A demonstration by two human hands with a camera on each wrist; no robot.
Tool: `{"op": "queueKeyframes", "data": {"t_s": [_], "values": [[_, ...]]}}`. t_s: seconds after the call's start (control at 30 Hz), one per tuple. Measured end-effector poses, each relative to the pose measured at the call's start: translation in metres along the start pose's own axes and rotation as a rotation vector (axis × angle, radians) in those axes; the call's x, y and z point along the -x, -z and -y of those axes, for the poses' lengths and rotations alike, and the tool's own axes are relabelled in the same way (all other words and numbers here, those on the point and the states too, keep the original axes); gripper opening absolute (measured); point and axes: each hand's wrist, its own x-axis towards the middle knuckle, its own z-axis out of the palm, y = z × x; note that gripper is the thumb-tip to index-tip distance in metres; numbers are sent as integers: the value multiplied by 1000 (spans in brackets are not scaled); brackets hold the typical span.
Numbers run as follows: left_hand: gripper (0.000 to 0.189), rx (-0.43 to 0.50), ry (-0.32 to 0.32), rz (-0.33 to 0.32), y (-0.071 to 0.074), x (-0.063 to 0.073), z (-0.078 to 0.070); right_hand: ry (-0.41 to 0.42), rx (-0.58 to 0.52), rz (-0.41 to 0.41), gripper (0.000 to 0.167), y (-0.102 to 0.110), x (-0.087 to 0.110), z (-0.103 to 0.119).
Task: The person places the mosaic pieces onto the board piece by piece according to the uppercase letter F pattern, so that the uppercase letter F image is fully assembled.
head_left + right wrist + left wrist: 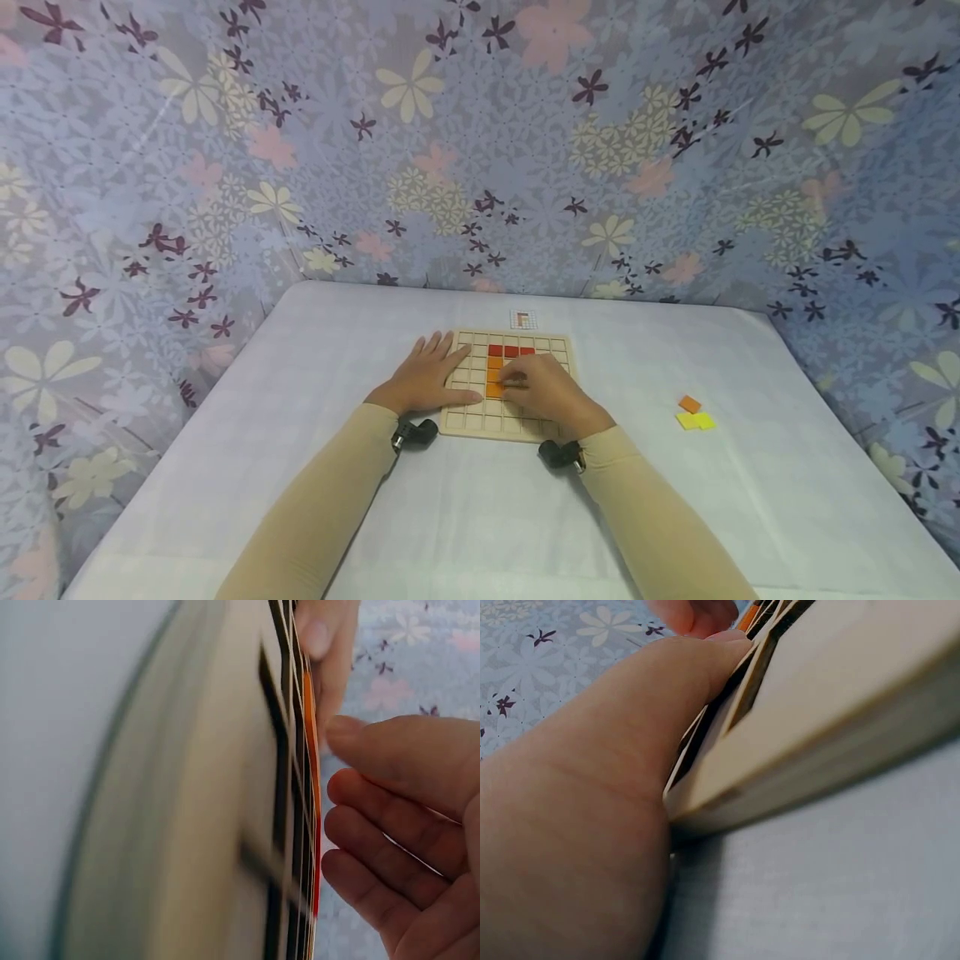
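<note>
Midway between the left and right edges of the tabletop (pixel 337 358), nearer the far one, lay a wooden grid board (pixel 491 432). Red tiles (pixel 512 352) formed a row there, with orange tiles (pixel 495 363) running nearward from its left end. The left hand (pixel 427 377) rested spread over the board's left edge, grasping nothing; the right hand (pixel 551 390), fingers loosely bent, hovered at the orange column with nothing visible between them. Toward the tabletop's right edge lay a loose orange tile (pixel 690 404) and yellow tiles (pixel 687 421).
</note>
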Motion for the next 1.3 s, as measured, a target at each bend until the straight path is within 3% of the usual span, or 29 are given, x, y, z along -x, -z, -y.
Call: {"op": "queueKeyframes", "data": {"t_s": [0.27, 0.4, 0.67, 0.9, 1.03, 1.3], "values": [[111, 16, 2, -6, 0, -2, -2, -82, -83, -82, 24, 30, 28, -34], [111, 15, 2, -6, 0, -2, -2, -178, -58, -142, 26, 54, 47, -54], [112, 16, 4, -2, -3, -2, -5, -386, 27, -245, 31, 100, 111, -113], [112, 13, 11, 3, -3, -3, -3, -515, 36, -244, 44, 124, 163, -142], [112, 24, 11, 4, -2, -1, -2, -525, 46, -224, 51, 131, 176, -148], [113, 41, 6, -9, -1, 0, 0, -521, 47, -172, 63, 133, 178, -148]]}}
